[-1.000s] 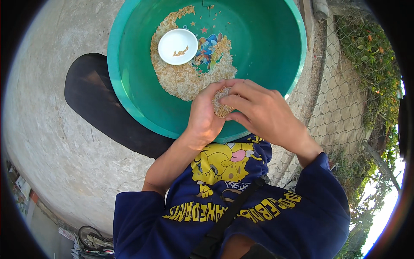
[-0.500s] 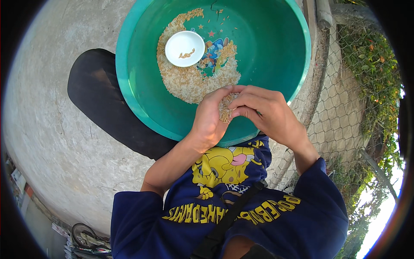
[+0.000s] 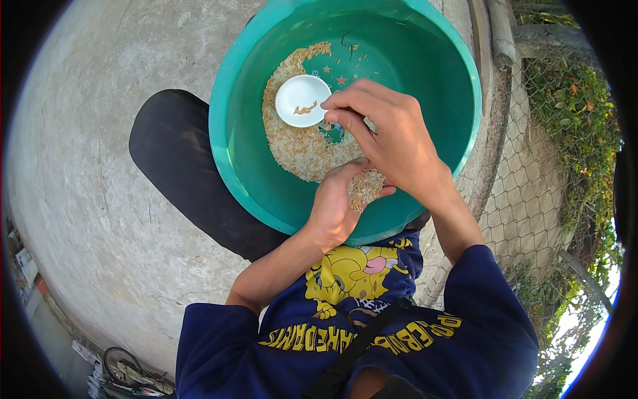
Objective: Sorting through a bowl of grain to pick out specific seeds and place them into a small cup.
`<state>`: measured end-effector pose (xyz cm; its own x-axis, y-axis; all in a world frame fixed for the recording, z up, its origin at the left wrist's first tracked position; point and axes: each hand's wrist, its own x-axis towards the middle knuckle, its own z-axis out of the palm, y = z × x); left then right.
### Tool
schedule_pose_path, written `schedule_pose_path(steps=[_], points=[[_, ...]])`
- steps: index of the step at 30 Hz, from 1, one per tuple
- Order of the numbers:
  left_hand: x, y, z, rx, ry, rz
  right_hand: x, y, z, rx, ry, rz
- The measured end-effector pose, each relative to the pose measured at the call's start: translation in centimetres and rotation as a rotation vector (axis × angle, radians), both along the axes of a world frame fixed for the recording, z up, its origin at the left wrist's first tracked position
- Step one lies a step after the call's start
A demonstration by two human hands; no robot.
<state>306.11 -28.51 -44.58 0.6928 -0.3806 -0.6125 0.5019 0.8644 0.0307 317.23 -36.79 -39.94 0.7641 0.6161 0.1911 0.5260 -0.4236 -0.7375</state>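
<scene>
My left hand (image 3: 330,207) is cupped over the near side of a green plastic basin (image 3: 229,153), with a handful of rice (image 3: 365,191) in its palm, white and brown unhusked grains mixed. Above the basin my right hand (image 3: 402,130) is pinched, thumb against fingers, its fingertips at the right rim of a small white bowl (image 3: 290,93). Whatever lies in that pinch is too small to make out. A few brown grains (image 3: 306,108) lie in the bowl, which sits among more mixed rice (image 3: 292,156) spread over the basin floor.
The basin rests against my dark-trousered leg (image 3: 179,146) on a concrete floor (image 3: 133,233). To the right are a low concrete edge and a wire mesh fence (image 3: 518,199) with plants. A bicycle (image 3: 126,369) stands at the lower left.
My right hand has left the rice in my left palm and moved up and forward to the bowl's rim. The basin and bowl appear shifted right and down in view.
</scene>
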Motion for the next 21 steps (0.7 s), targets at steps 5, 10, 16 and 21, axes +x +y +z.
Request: schedule_pose_path(steps=[5,10,16,21], points=[[0.3,0.2,0.8,0.053,-0.019,0.002,1.0,1.4,-0.2,0.066,-0.034,-0.075],[0.2,0.2,0.4,0.001,-0.006,-0.001,1.1,1.3,-0.4,0.052,-0.043,-0.076],[0.2,0.1,0.4,0.047,-0.005,0.003,1.0,1.2,-0.7,0.021,-0.043,-0.074],[0.1,0.0,-0.1,0.020,0.003,0.016,1.0,0.9,-1.1,0.013,-0.046,-0.050]])
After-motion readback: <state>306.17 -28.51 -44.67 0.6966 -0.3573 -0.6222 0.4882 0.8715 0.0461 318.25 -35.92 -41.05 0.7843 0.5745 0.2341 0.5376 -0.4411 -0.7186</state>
